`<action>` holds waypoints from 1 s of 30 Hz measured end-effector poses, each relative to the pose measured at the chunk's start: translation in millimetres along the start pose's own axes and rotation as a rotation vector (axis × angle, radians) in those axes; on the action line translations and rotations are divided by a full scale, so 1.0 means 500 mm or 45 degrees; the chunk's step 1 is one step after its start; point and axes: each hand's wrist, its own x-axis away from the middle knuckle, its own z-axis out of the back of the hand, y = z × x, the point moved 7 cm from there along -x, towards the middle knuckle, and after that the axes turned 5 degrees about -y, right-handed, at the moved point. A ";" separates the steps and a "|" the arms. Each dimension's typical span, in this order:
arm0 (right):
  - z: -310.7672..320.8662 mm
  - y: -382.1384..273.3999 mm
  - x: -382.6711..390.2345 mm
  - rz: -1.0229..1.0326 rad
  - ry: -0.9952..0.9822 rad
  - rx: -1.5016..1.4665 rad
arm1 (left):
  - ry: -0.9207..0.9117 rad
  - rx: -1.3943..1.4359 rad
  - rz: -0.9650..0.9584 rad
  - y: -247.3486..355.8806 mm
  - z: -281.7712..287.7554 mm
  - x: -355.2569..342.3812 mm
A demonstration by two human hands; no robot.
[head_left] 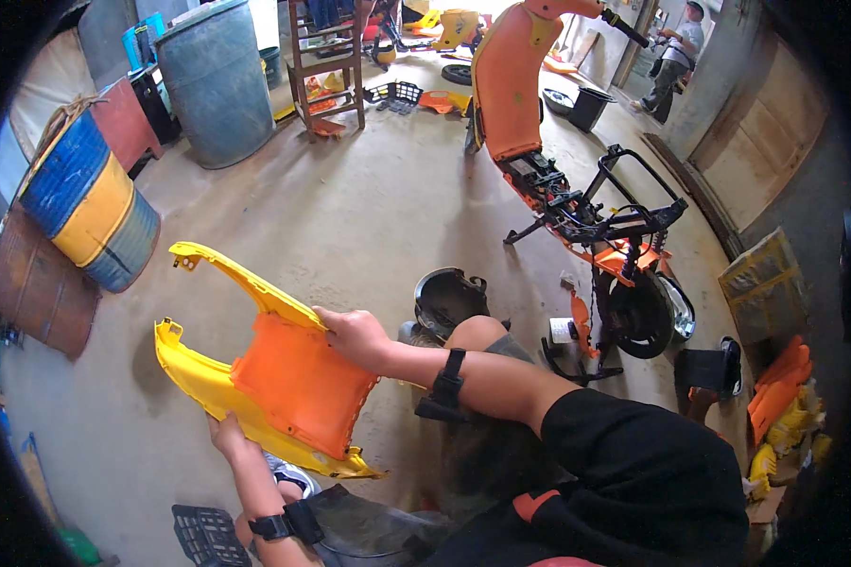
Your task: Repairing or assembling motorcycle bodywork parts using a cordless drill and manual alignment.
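I hold a motor-scooter body panel (303,383) in front of me, above the floor. It has an orange middle and two yellow side arms that reach out to the far left. My left hand (229,435) grips the near yellow edge, its fingers partly hidden beneath. On the far edge, my right hand (357,340) is closed where yellow meets orange, thumb on top. Black straps with small boxes circle both forearms. Just beyond my knee lies a dark, rounded shell-like part (450,295).
A partly stripped orange scooter (577,203) stands at right, its black frame bare. A white tub (563,331) sits by its wheel. Drums (104,203) and a big bin (216,85) line the left. A wooden ladder (326,71) and another person (673,61) are farther back.
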 end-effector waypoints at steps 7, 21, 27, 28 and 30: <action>0.004 0.008 -0.010 -0.062 -0.005 0.040 | -0.052 -0.061 0.162 -0.035 0.023 -0.029; -0.037 -0.008 -0.019 0.003 -0.027 0.194 | 0.171 -0.269 -0.015 -0.035 0.008 -0.034; 0.001 -0.001 -0.005 -0.053 -0.031 0.178 | 0.195 -0.159 -0.060 -0.039 -0.022 0.000; 0.011 -0.003 -0.002 -0.052 -0.010 0.149 | 0.186 -0.097 -0.056 -0.045 -0.019 -0.005; 0.024 -0.008 0.002 -0.076 0.001 0.144 | 0.166 -0.085 -0.043 -0.043 -0.017 -0.007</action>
